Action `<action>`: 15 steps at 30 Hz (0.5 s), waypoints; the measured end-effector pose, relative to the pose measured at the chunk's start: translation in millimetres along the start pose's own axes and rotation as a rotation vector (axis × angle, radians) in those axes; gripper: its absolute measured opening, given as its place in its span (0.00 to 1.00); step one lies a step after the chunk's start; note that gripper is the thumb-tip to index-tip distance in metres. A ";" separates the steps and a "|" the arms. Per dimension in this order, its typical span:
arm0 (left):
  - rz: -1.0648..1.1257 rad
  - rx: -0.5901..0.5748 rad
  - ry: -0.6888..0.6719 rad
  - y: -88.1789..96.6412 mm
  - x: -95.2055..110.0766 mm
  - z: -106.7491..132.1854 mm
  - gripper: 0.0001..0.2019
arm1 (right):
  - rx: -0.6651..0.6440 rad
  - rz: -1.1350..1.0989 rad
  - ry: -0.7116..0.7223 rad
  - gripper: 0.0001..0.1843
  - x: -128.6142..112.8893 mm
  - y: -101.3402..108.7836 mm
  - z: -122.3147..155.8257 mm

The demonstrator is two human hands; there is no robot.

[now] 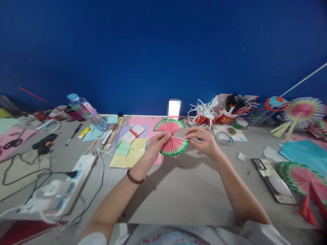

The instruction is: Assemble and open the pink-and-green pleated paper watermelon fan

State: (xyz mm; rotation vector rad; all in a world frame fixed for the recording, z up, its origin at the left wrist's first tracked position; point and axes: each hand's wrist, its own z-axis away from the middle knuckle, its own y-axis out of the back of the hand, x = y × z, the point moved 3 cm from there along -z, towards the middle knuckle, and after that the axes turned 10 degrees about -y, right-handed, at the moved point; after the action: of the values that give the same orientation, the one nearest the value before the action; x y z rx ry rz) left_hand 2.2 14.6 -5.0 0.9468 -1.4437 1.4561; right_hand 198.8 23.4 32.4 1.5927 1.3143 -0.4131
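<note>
A pleated paper fan [174,146], pink with a green edge like a watermelon, is spread nearly into a circle above the table. My left hand [156,146] pinches it near the centre, thumb on top. With its fingers, my right hand [201,139] grips the fan's right edge, where a gap parts the upper and lower pleats. A pink sheet [145,119] lies under and behind the fan. Left of my left hand is a yellow paper pack [138,154], with a white packet [133,133] and green paper scraps [124,148] on it.
A power strip [79,177] with cables, a glue gun [45,143] and a leaning plastic bottle [88,110] are at left. Red cups [226,117] with paper strips stand behind my right hand. A phone [274,182] and another watermelon fan [301,177] lie at right.
</note>
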 end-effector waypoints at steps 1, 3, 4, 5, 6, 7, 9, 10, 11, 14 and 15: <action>0.008 0.003 0.004 -0.1 0.2 0.2 0.15 | 0.007 0.006 0.007 0.10 -0.9 0.4 0.2; 0.033 0.005 0.009 -0.8 1.4 1.0 0.15 | 0.021 -0.007 0.010 0.10 -0.5 1.0 0.5; 0.043 0.000 0.010 -1.3 2.2 1.5 0.14 | 0.027 -0.021 0.006 0.10 0.8 1.2 0.7; 0.047 -0.009 0.009 -1.9 3.0 2.0 0.14 | 0.034 -0.035 -0.003 0.09 2.7 1.4 0.8; 0.044 -0.023 0.007 -2.6 3.8 2.5 0.14 | 0.048 -0.048 -0.019 0.09 5.1 1.6 1.0; 0.032 -0.038 0.004 -3.2 4.4 3.0 0.14 | 0.067 -0.063 -0.041 0.09 7.7 1.7 1.1; -0.009 -0.058 -0.007 -4.1 5.1 3.8 0.14 | 0.108 -0.105 -0.102 0.07 12.9 1.2 1.3; -0.032 -0.061 -0.013 -4.3 5.0 4.0 0.14 | 0.130 -0.136 -0.136 0.06 15.0 0.6 1.2; -0.053 -0.061 -0.019 -4.3 4.7 4.0 0.15 | 0.150 -0.172 -0.172 0.05 16.7 -0.2 1.0; -0.110 -0.066 -0.048 -3.5 2.7 3.0 0.15 | 0.185 -0.289 -0.275 0.02 19.8 -3.3 0.2; -0.125 -0.073 -0.063 -3.1 2.0 2.6 0.14 | 0.183 -0.324 -0.314 0.04 20.8 -4.5 0.0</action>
State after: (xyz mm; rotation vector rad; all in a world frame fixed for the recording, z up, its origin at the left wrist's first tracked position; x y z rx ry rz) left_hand 4.3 12.0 -1.9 1.0261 -1.4468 1.2843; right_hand 202.2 34.3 14.5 1.3894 1.3166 -0.9672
